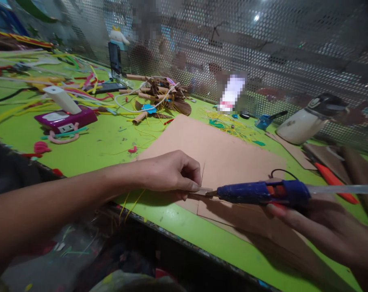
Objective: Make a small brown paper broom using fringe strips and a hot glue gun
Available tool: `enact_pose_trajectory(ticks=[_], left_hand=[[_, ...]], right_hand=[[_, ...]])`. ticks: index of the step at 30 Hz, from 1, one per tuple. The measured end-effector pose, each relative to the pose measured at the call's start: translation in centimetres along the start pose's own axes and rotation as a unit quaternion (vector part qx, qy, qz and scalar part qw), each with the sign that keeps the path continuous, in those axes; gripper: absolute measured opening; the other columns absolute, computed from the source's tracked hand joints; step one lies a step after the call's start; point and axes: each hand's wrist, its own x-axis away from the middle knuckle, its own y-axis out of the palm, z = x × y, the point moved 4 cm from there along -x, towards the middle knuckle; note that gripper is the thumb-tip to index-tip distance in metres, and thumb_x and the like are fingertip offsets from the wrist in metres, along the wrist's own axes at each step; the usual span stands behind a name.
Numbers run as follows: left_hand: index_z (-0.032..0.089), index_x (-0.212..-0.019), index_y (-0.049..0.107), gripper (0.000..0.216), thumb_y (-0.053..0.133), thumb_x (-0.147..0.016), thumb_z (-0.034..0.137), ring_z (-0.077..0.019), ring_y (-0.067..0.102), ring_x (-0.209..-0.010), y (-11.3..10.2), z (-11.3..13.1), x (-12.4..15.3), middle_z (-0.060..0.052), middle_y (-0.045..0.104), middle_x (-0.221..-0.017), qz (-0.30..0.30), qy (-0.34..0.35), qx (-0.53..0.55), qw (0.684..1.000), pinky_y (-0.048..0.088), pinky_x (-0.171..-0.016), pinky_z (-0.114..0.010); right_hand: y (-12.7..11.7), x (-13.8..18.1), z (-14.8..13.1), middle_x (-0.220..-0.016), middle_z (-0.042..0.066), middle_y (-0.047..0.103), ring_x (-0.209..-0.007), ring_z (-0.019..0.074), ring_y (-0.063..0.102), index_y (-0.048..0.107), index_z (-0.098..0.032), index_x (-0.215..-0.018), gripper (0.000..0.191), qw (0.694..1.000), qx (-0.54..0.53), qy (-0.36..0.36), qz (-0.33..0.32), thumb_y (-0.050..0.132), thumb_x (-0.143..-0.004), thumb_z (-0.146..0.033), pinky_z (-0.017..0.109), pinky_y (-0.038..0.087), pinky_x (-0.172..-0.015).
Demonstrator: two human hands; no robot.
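Note:
My right hand is wrapped around a blue glue gun, with a clear glue stick poking out of its back end. Its nozzle points left and meets a small thin strip pinched between the thumb and fingers of my left hand. What the strip is made of, I cannot tell; part of it is hidden by my fingers. Under both hands lies a large sheet of tan paper with a cut or crease line near the left hand.
On the green table a purple power strip holds a white plug. Behind are a bundle of brown paper rolls, a lit phone and a perforated metal screen. An orange-handled tool and a white pot stand right.

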Motion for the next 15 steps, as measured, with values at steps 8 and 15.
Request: enact_pose_trajectory(ticks=[8, 15], left_hand=[[0.013, -0.079, 0.062, 0.013, 0.064, -0.077, 0.026, -0.0095, 0.055, -0.055, -0.13, -0.20, -0.09, 0.000, 0.061, -0.064, -0.007, 0.005, -0.005, 1.000, 0.043, -0.051, -0.020], [0.014, -0.077, 0.062, 0.015, 0.065, -0.076, 0.029, -0.0105, 0.056, -0.056, -0.04, -0.10, -0.05, 0.000, 0.061, -0.063, -0.001, 0.010, 0.005, 1.000, 0.045, -0.052, -0.021]], right_hand=[[-0.06, -0.43, -0.21, -0.064, -0.002, 0.074, -0.053, 0.0205, 0.070, 0.072, -0.026, -0.076, 0.029, 1.000, 0.016, -0.017, -0.010, 0.050, -0.086, -0.042, 0.024, 0.056, -0.045], [-0.06, -0.62, -0.19, -0.062, -0.003, 0.074, -0.051, 0.0206, 0.069, 0.074, -0.027, -0.080, 0.028, 1.000, 0.013, -0.010, -0.001, 0.050, -0.086, -0.041, 0.024, 0.055, -0.044]])
